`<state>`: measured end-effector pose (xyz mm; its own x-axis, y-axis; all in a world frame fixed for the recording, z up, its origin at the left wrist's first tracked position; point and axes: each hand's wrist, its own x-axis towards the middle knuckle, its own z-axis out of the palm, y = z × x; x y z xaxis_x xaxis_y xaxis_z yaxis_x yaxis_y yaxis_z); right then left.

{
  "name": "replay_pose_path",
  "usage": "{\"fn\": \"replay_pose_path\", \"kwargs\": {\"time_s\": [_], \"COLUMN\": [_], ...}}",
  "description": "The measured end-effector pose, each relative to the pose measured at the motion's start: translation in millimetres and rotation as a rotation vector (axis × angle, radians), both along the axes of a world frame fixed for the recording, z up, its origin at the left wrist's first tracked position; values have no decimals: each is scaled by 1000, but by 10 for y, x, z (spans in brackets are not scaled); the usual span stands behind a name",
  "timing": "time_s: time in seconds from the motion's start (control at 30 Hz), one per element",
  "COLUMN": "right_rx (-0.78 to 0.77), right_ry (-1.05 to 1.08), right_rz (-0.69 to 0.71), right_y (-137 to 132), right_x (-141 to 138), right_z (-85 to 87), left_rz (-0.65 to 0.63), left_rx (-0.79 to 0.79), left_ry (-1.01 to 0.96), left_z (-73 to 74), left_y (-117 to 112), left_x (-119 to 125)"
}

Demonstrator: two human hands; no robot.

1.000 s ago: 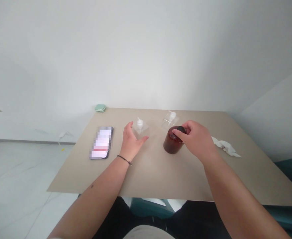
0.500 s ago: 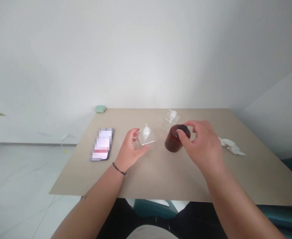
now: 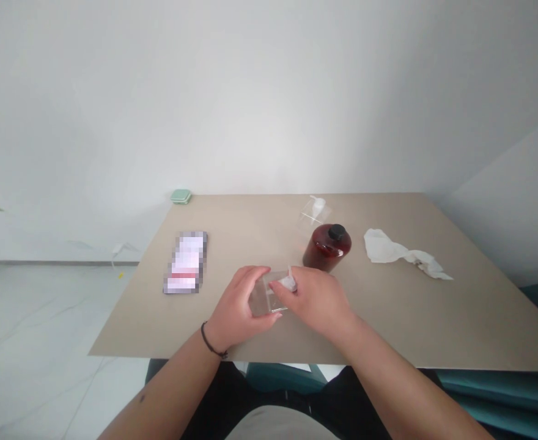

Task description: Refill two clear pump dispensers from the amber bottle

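Observation:
My left hand [image 3: 244, 305] is wrapped round a clear, square-sided bottle [image 3: 274, 300] near the front middle of the table. On the white pump top [image 3: 289, 283] of that bottle my right hand [image 3: 319, 298] has closed, its thumb and fingers gripping it and hiding most of it. Just beyond the right hand stands a dark red-brown bottle [image 3: 326, 245] with a black cap [image 3: 337, 231], touched by neither hand as far as I can see. A second clear bottle with a white pump [image 3: 317, 208] is farther back.
A phone [image 3: 186, 263] with a blurred screen lies at the left. The small green case [image 3: 181, 196] is at the back left corner. Crumpled white tissue [image 3: 383, 247] lies at the right. Behind the table [image 3: 232, 220] rises a white wall [image 3: 269, 98].
My right hand has let go of the brown bottle's cap and moved left onto the white pump. The left hand has taken the clear bottle and drawn it nearer.

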<state>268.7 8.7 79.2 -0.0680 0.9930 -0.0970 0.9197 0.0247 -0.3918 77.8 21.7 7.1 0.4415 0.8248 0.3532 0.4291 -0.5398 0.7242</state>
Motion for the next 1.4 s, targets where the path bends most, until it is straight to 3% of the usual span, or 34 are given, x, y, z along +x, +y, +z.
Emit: {"fn": "replay_pose_path", "kwargs": {"time_s": [0.27,0.47,0.7,0.8,0.97,1.4], "right_rx": [88,15,-31,-49,-46,18], "right_ry": [-3,54,274,287,115,86], "right_rz": [263,165,328,265,126,189], "right_y": [-99,-152,-222,-206,-149,-123], "right_x": [163,192,285,249,120,135], "right_z": [-7,65,200,232,241,248], "left_rz": [-150,-129,-184,-189,-204,-171], "left_rx": [-113,-89,-95,-61,-42,-53], "left_ry": [-34,-49,-105,-88,-58,-75], "left_z": [76,56,35,31,17,32], "left_y": [27,43,62,62,60,67], "left_x": [-4,-26,-39,-26,-20,-17]}}
